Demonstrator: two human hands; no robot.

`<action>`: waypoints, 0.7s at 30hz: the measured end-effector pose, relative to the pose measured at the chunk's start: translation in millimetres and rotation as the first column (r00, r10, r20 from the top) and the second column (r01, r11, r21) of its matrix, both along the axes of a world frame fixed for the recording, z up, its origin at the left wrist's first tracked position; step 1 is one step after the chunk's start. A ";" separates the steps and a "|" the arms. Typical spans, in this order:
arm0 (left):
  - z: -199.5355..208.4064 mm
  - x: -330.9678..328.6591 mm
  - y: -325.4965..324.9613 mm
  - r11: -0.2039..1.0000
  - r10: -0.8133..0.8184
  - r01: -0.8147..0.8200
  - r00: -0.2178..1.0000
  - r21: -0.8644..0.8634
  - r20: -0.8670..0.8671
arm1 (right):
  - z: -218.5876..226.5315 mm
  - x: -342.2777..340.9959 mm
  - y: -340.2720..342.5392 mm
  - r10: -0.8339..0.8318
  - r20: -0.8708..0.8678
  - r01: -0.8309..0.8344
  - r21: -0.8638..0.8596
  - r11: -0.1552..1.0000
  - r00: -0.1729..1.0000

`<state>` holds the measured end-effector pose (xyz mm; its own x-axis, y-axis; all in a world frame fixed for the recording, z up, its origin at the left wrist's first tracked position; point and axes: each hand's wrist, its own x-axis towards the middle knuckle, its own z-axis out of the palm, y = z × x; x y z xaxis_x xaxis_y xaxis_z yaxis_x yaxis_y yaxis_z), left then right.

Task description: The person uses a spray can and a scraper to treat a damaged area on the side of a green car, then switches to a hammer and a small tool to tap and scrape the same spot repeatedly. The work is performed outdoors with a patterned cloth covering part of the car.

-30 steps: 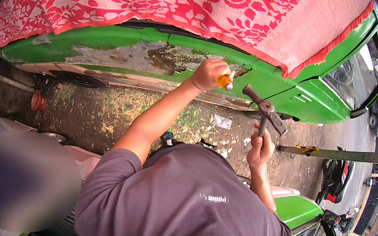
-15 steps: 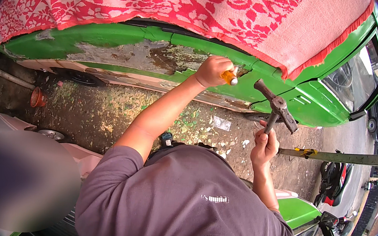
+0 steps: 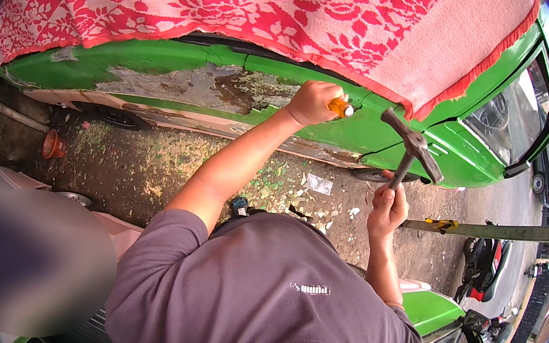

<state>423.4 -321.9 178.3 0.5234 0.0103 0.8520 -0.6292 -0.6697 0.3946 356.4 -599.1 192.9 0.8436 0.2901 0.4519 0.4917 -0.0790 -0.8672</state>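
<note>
Here's the big one across the scene: a green vehicle, smooth sheet metal curving through the wide view. Over its top lies a cloth, woven in red and pale pink leaves and flowers, with a frayed red hem. Below, the rough brown ground, flecked with yellow, green and whitish flakes. Along the side runs a long stripped patch, dull grey and ragged-edged, going scabby brown. Off to the right, a straight, greenish-grey pole wrapped in yellow-and-black tape.

Now the hammer: dark worn metal, blocky head, slim grey shaft, raised in front of the panel, fingers of the right hand curled round the shaft's lower end. The left hand makes a tight fist on a glossy amber handle, pale round butt toward the hammer, just apart from it; the tool's other end is hidden.
</note>
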 end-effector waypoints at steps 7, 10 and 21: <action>3.9 -1.2 2.4 0.999 0.011 -0.011 1.000 0.043 0.004 | -3.4 3.2 2.3 0.009 -0.058 -0.008 0.007 1.000 0.998; 2.9 4.5 -2.8 0.998 0.015 -0.013 0.999 0.063 -0.030 | -13.5 6.8 7.2 -0.053 0.059 0.067 -0.270 0.960 0.997; 4.6 8.8 2.3 0.999 0.034 -0.033 0.999 0.022 -0.028 | -6.2 15.5 -3.7 0.013 -0.004 -0.013 -0.147 0.989 1.000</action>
<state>432.1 -319.7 182.8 0.5468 0.0096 0.8372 -0.5951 -0.6989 0.3967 371.9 -602.8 186.7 0.8406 0.3639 0.4013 0.4911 -0.1992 -0.8480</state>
